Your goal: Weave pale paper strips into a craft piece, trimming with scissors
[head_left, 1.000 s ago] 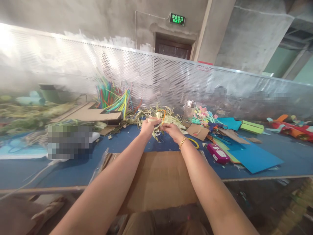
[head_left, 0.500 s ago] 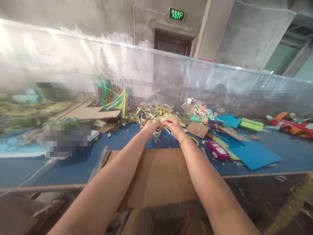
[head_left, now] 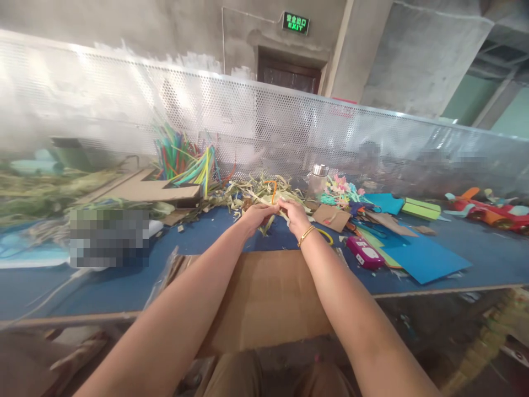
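My left hand (head_left: 259, 214) and my right hand (head_left: 294, 214) meet fingertip to fingertip above the blue tabletop. Both are closed in a pinch on a pale green strip that looks like corn husk (head_left: 285, 211). A thin orange stem (head_left: 274, 190), bent over at the top, stands up just behind my fingers; whether they also grip it is hidden. Behind the hands spreads a heap of dry husk scraps (head_left: 243, 193). Under my forearms lies a brown cardboard sheet (head_left: 273, 298), reaching over the table's near edge.
Colourful pipe cleaners (head_left: 182, 160) stand back left near flat cardboard (head_left: 140, 187). To the right are a glass bottle (head_left: 317, 182), paper flowers (head_left: 343, 190), a magenta box (head_left: 364, 252), blue sheets (head_left: 425, 253) and a red toy car (head_left: 491, 212). A perforated metal screen (head_left: 289, 121) runs behind.
My hands have shifted slightly, and the pale strip shows more between the fingers. The whole view has swung a little, so everything sits slightly further left.
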`<state>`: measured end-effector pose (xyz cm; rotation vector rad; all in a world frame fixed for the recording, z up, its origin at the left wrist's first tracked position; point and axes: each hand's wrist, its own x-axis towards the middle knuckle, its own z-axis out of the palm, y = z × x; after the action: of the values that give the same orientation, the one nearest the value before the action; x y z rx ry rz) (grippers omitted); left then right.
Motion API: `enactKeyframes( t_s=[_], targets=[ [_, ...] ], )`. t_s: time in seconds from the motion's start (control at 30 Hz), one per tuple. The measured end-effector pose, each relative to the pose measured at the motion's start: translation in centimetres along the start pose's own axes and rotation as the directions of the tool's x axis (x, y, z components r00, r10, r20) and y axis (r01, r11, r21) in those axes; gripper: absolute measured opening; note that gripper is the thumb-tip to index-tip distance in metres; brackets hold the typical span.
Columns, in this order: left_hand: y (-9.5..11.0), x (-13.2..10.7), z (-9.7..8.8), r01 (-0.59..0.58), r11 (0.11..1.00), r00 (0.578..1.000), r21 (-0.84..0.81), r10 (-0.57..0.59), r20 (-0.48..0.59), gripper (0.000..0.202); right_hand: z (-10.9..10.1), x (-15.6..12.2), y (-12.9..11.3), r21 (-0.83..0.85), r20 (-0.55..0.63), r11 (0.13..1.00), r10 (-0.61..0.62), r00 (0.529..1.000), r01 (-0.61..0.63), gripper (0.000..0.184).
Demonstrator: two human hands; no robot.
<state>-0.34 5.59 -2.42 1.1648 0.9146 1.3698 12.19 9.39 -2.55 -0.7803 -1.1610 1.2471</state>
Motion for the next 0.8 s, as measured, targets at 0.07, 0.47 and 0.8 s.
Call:
enactKeyframes(
  t_s=[0.07, 0.47, 0.8],
  targets=[
    [-0.08, 0.16, -0.35, 0.087, 0.996, 0.996, -0.032, -0.087, 0.02, 0.036, -0.25, -0.05, -0.28, -0.012, -0.036, 0.999, 0.033, 0.999, -0.033, 0.034],
    [0.55, -0.23, 0.05, 0.194, 0.981, 0.981, 0.0, -0.194, -0.017, 0.041, -0.2, -0.32, -0.82, -0.027, -0.068, 0.998, 0.049, 0.996, -0.051, 0.031],
    [-0.23, 0.33, -0.17, 0.106, 0.994, 0.994, 0.003, -0.106, 0.002, 0.036, 0.03, -0.31, -0.29, -0.03, 0.114, 0.999, 0.03, 0.993, -0.027, 0.03]
  ],
)
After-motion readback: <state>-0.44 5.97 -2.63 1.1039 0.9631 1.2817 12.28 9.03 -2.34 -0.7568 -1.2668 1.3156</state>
